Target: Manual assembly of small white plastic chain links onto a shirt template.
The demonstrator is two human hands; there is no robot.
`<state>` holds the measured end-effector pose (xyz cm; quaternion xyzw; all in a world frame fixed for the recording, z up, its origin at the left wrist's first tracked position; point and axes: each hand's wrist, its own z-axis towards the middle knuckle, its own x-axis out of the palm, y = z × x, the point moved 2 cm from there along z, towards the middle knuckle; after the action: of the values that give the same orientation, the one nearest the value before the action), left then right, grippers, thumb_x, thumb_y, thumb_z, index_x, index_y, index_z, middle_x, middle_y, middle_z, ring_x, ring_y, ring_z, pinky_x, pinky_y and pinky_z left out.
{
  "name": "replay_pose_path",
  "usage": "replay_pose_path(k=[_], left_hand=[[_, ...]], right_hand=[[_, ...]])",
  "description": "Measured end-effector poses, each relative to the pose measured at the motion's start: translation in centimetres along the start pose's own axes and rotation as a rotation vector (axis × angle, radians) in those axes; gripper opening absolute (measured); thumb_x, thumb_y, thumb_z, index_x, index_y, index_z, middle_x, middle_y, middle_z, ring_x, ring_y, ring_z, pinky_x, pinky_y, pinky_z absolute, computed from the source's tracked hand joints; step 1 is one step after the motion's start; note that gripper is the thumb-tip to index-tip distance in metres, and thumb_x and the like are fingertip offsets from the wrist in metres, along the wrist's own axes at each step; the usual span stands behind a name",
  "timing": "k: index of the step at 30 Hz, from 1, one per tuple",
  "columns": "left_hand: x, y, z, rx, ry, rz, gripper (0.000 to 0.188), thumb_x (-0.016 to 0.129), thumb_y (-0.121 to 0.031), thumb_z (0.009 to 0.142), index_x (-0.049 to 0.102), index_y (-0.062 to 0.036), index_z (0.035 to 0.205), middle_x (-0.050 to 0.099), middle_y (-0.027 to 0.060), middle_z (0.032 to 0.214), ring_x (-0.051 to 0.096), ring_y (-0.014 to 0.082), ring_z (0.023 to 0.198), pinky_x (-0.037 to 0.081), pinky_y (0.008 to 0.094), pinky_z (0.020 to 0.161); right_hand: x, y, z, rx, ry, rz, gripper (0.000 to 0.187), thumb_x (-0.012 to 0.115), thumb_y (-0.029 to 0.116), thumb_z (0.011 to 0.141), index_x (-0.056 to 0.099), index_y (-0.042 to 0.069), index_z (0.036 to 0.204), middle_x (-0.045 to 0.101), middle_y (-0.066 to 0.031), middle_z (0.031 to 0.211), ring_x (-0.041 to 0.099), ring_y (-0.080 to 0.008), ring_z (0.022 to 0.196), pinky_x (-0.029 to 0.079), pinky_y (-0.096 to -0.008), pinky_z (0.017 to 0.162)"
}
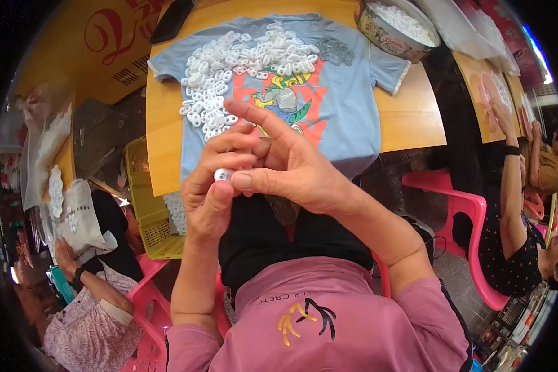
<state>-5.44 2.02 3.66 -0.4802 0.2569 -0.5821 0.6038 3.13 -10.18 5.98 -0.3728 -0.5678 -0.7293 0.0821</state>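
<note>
In front of my waist, a small white plastic piece with two holes (pixel 223 175) sits between my hands. My left hand (pixel 206 197) pinches it between thumb and fingers. The thumb tip of my right hand (pixel 291 162) presses on the same piece from the right, with the index finger stretched out. The right hand's other fingers are partly hidden behind the left ones. Beyond my hands, a heap of similar white oval pieces (pixel 214 74) lies on a light blue printed T-shirt (pixel 353 111) spread over the table. A small pile of grey pieces (pixel 335 49) lies at the shirt's upper right.
The wooden table (pixel 415 121) holds a round tin (pixel 394 43) of white pieces and a dark phone-like object (pixel 172 20). A yellow crate (pixel 158 226) stands at left. Co-workers sit on pink chairs (pixel 477 229) to either side.
</note>
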Motion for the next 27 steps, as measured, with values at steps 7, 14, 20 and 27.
replay_pose_path(k=[7, 14, 20, 27], left_hand=[[-10.4, -4.5, -6.3, -0.255, -0.125, -0.016, 0.033, 0.062, -0.019, 0.093, 0.06, 0.0021, 0.118, 0.057, 0.0107, 0.101, 0.055, 0.0194, 0.089, 0.046, 0.0326, 0.076], [-16.4, -3.3, -11.1, -0.596, -0.492, 0.667, 0.036, 0.066, -0.01, 0.09, 0.058, 0.0033, 0.122, 0.061, 0.0111, 0.109, 0.059, 0.0153, 0.098, 0.048, 0.0272, 0.083], [-16.2, -3.8, -11.9, -0.628, -0.299, 0.993, 0.022, 0.061, -0.013, 0.095, 0.061, 0.0041, 0.109, 0.064, 0.0073, 0.101, 0.06, 0.013, 0.093, 0.048, 0.0259, 0.082], [-6.0, -5.0, -4.4, -0.432, 0.107, 0.545, 0.005, 0.06, -0.002, 0.089, 0.063, 0.0023, 0.088, 0.064, 0.0072, 0.085, 0.059, 0.0128, 0.076, 0.046, 0.0246, 0.07]], right_hand=[[-8.5, 4.9, 0.3, -0.194, -0.364, -0.953, 0.021, 0.064, 0.007, 0.092, 0.065, -0.001, 0.112, 0.066, -0.0021, 0.093, 0.059, -0.0068, 0.083, 0.048, -0.022, 0.074], [-11.2, 7.7, 1.1, -0.261, -0.449, -1.619, 0.014, 0.068, 0.01, 0.087, 0.068, 0.001, 0.098, 0.067, -0.0052, 0.088, 0.06, -0.0137, 0.07, 0.047, -0.0276, 0.063], [-11.7, 7.2, 2.2, -0.354, -0.405, -1.739, 0.012, 0.067, 0.009, 0.086, 0.068, 0.002, 0.096, 0.067, -0.0092, 0.092, 0.062, -0.0212, 0.07, 0.048, -0.0303, 0.061], [-8.7, 4.3, 6.3, -0.487, -0.258, -1.925, 0.013, 0.068, 0.02, 0.084, 0.07, 0.007, 0.087, 0.064, -0.0067, 0.084, 0.063, -0.0288, 0.084, 0.05, -0.0391, 0.071]])
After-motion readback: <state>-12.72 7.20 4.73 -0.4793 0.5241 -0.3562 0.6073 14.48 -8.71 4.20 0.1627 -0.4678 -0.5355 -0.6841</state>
